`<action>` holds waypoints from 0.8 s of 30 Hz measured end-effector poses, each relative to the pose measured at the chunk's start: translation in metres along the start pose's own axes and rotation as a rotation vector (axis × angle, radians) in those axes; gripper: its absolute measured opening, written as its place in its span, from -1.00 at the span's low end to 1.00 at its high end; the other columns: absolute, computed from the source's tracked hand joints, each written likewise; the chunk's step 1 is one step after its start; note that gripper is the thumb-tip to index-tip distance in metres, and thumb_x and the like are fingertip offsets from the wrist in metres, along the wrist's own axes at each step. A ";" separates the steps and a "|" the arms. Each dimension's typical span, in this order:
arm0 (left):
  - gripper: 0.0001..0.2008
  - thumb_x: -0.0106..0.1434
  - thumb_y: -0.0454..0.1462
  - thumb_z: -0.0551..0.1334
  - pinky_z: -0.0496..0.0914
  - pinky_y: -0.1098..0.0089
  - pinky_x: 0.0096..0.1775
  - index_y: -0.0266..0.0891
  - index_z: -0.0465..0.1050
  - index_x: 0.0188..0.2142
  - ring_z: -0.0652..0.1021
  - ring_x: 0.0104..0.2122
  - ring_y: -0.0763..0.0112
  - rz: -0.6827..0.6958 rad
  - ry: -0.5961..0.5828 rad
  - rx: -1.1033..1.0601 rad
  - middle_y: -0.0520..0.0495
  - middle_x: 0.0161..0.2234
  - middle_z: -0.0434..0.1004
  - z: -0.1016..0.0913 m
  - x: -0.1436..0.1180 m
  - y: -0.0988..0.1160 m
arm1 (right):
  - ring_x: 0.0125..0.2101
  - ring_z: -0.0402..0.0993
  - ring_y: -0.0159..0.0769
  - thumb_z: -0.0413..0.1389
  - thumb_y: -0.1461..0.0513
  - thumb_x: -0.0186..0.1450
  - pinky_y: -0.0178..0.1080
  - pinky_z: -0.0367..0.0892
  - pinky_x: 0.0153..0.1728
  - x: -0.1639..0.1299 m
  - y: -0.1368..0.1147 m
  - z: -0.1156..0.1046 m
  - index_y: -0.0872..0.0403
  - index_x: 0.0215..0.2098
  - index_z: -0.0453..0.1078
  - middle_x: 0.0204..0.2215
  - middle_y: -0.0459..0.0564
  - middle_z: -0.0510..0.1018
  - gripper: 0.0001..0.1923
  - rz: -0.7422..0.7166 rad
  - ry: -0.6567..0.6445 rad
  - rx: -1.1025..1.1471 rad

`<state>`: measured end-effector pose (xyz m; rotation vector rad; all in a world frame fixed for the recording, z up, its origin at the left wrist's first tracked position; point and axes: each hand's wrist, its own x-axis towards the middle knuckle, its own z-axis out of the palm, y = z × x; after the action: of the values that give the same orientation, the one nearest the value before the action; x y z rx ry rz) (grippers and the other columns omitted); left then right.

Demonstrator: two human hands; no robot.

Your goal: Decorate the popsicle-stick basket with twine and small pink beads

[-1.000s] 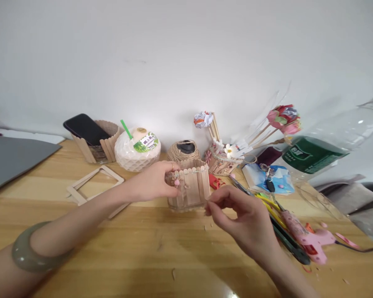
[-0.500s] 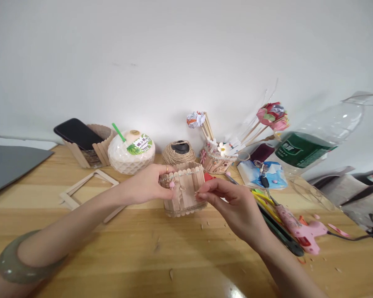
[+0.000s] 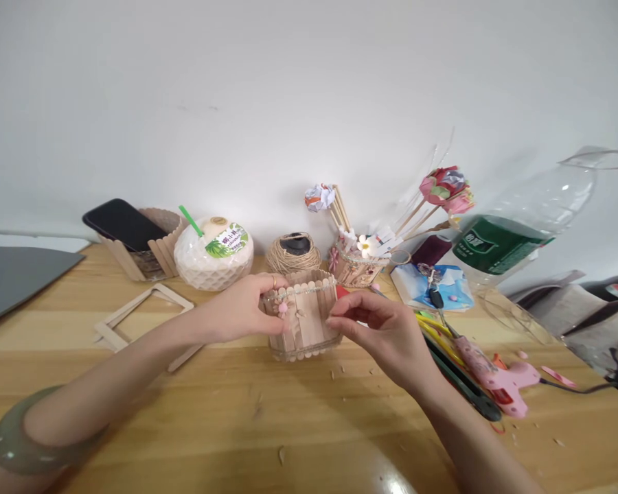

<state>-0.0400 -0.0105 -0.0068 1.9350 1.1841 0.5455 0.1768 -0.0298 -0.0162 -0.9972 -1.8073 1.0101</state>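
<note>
A small craft-stick box (image 3: 313, 319) stands on the wooden table, tilted slightly, with scalloped stick ends and glittery trim along its top and bottom edges. My left hand (image 3: 250, 309) grips its left side, thumb on the front face and fingers over the rim. Close to that thumb, a pink bead (image 3: 283, 308) and a tiny twig-like piece (image 3: 301, 313) decorate the front wall. At the box's right side, my right hand (image 3: 378, 326) has thumb and index finger pinched together; whatever lies between the fingertips is too small to make out.
Behind the box sits a twine ball (image 3: 293, 255), beside a white coconut (image 3: 213, 257) with a straw. A decorated pot (image 3: 359, 269) holds paper flowers. At right lie a pink glue gun (image 3: 499, 381), dark green-handled tool (image 3: 466, 384) and large bottle (image 3: 520, 237). A stick frame (image 3: 116, 336) lies left.
The whole view has shifted slightly. My right fingertips have moved a little away from the box's front wall, toward its right edge. My left hand keeps its grip.
</note>
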 end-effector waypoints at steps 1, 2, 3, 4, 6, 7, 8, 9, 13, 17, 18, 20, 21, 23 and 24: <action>-0.75 -0.01 -0.26 0.23 0.30 0.35 -0.12 -0.23 0.42 -0.28 0.44 -0.10 0.17 0.005 -0.002 0.015 0.02 -0.26 0.50 -0.001 0.000 0.000 | -0.43 0.40 -0.42 0.20 0.25 0.13 -0.36 0.33 -0.40 0.000 0.001 0.000 0.08 -0.43 0.41 -0.46 -0.12 0.49 -0.93 0.023 -0.005 0.038; -0.72 0.00 -0.25 0.24 0.30 0.35 -0.11 -0.22 0.42 -0.24 0.44 -0.09 0.17 0.010 -0.009 0.032 0.00 -0.22 0.50 -0.002 -0.001 0.000 | -0.41 0.42 -0.41 0.20 0.25 0.13 -0.35 0.35 -0.38 0.001 0.001 -0.001 0.08 -0.41 0.42 -0.44 -0.11 0.51 -0.93 0.042 -0.012 0.071; -0.70 0.00 -0.23 0.25 0.30 0.35 -0.09 -0.22 0.42 -0.22 0.44 -0.09 0.17 0.015 -0.017 0.051 -0.02 -0.18 0.49 -0.003 -0.001 0.000 | -0.39 0.44 -0.40 0.20 0.25 0.13 -0.34 0.36 -0.36 0.001 0.001 -0.001 0.08 -0.40 0.44 -0.43 -0.09 0.52 -0.93 0.058 -0.020 0.098; -0.68 0.00 -0.22 0.25 0.29 0.34 -0.08 -0.23 0.41 -0.20 0.43 -0.08 0.16 0.021 -0.027 0.072 -0.04 -0.14 0.48 -0.004 -0.001 -0.001 | -0.39 0.44 -0.39 0.20 0.25 0.13 -0.33 0.36 -0.36 0.001 0.001 0.000 0.08 -0.40 0.45 -0.42 -0.09 0.53 -0.93 0.072 -0.029 0.120; -0.64 -0.01 -0.18 0.27 0.27 0.32 -0.05 -0.24 0.41 -0.18 0.41 -0.05 0.15 0.026 -0.045 0.109 -0.08 -0.09 0.45 -0.005 -0.001 -0.002 | -0.42 0.44 -0.40 0.21 0.23 0.12 -0.33 0.37 -0.38 0.002 0.000 0.001 0.08 -0.41 0.46 -0.45 -0.09 0.54 -0.92 0.096 -0.043 0.153; -0.60 -0.02 -0.17 0.28 0.27 0.31 -0.04 -0.24 0.40 -0.16 0.40 -0.04 0.13 0.026 -0.047 0.121 -0.09 -0.07 0.44 -0.006 -0.001 -0.002 | -0.44 0.44 -0.41 0.22 0.22 0.11 -0.33 0.37 -0.40 0.002 0.000 0.001 0.09 -0.42 0.46 -0.46 -0.09 0.53 -0.91 0.106 -0.048 0.169; -0.57 -0.03 -0.15 0.29 0.26 0.31 -0.04 -0.23 0.39 -0.14 0.40 -0.02 0.12 0.024 -0.046 0.128 -0.09 -0.05 0.43 -0.006 -0.001 -0.003 | -0.46 0.43 -0.41 0.23 0.22 0.10 -0.33 0.37 -0.41 0.002 0.000 0.002 0.09 -0.43 0.46 -0.48 -0.09 0.53 -0.90 0.114 -0.049 0.187; -0.55 -0.03 -0.14 0.30 0.26 0.31 -0.04 -0.22 0.39 -0.13 0.39 -0.02 0.11 0.021 -0.041 0.130 -0.09 -0.05 0.44 -0.006 0.000 -0.003 | -0.47 0.43 -0.42 0.24 0.21 0.09 -0.33 0.37 -0.43 0.002 0.000 0.002 0.09 -0.44 0.46 -0.50 -0.10 0.52 -0.89 0.120 -0.046 0.205; -0.63 -0.02 -0.15 0.29 0.27 0.35 -0.07 -0.21 0.42 -0.19 0.40 -0.04 0.13 0.018 -0.050 0.097 -0.04 -0.10 0.46 -0.005 0.001 -0.004 | -0.50 0.43 -0.42 0.26 0.18 0.07 -0.32 0.40 -0.43 0.003 0.001 0.002 0.09 -0.46 0.46 -0.52 -0.11 0.51 -0.87 0.112 -0.006 0.234; -0.65 -0.01 -0.15 0.29 0.28 0.33 -0.09 -0.23 0.40 -0.22 0.42 -0.07 0.13 -0.006 -0.059 0.086 -0.04 -0.15 0.47 -0.004 0.001 -0.004 | -0.50 0.43 -0.43 0.26 0.20 0.07 -0.32 0.41 -0.43 0.002 0.003 0.001 0.08 -0.46 0.47 -0.53 -0.12 0.51 -0.88 0.114 -0.003 0.234; -0.65 -0.01 -0.15 0.29 0.28 0.32 -0.10 -0.24 0.40 -0.22 0.42 -0.07 0.13 -0.010 -0.059 0.090 -0.04 -0.16 0.47 -0.004 0.001 -0.004 | -0.50 0.43 -0.43 0.26 0.21 0.07 -0.33 0.41 -0.43 0.002 0.003 0.002 0.08 -0.45 0.47 -0.52 -0.12 0.51 -0.89 0.112 -0.001 0.240; -0.67 -0.01 -0.16 0.29 0.28 0.32 -0.10 -0.24 0.40 -0.24 0.42 -0.07 0.13 -0.008 -0.058 0.097 -0.04 -0.18 0.47 -0.004 0.001 -0.004 | -0.48 0.44 -0.44 0.26 0.23 0.07 -0.36 0.40 -0.43 0.002 0.004 0.002 0.08 -0.44 0.47 -0.49 -0.11 0.52 -0.90 0.103 0.008 0.259; -0.68 -0.01 -0.16 0.29 0.28 0.32 -0.10 -0.24 0.40 -0.25 0.41 -0.07 0.13 -0.004 -0.055 0.101 -0.04 -0.19 0.47 -0.004 0.002 -0.004 | -0.46 0.44 -0.44 0.26 0.24 0.07 -0.37 0.40 -0.42 0.002 0.004 0.003 0.08 -0.43 0.46 -0.48 -0.11 0.52 -0.89 0.097 0.012 0.271; -0.68 -0.01 -0.15 0.29 0.28 0.32 -0.10 -0.24 0.40 -0.26 0.41 -0.07 0.13 0.003 -0.051 0.106 -0.04 -0.19 0.47 -0.004 0.002 -0.005 | -0.43 0.45 -0.44 0.25 0.26 0.08 -0.38 0.39 -0.41 0.002 0.004 0.004 0.08 -0.40 0.45 -0.45 -0.11 0.53 -0.89 0.085 0.017 0.286; -0.68 -0.01 -0.15 0.30 0.28 0.32 -0.10 -0.24 0.40 -0.27 0.41 -0.07 0.13 0.005 -0.050 0.108 -0.04 -0.20 0.46 -0.004 0.002 -0.005 | -0.42 0.46 -0.44 0.24 0.26 0.09 -0.38 0.39 -0.41 0.002 0.003 0.005 0.08 -0.39 0.45 -0.44 -0.11 0.53 -0.89 0.078 0.017 0.283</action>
<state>-0.0450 -0.0059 -0.0082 2.0316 1.1985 0.4410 0.1728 -0.0283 -0.0203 -0.9021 -1.5685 1.2611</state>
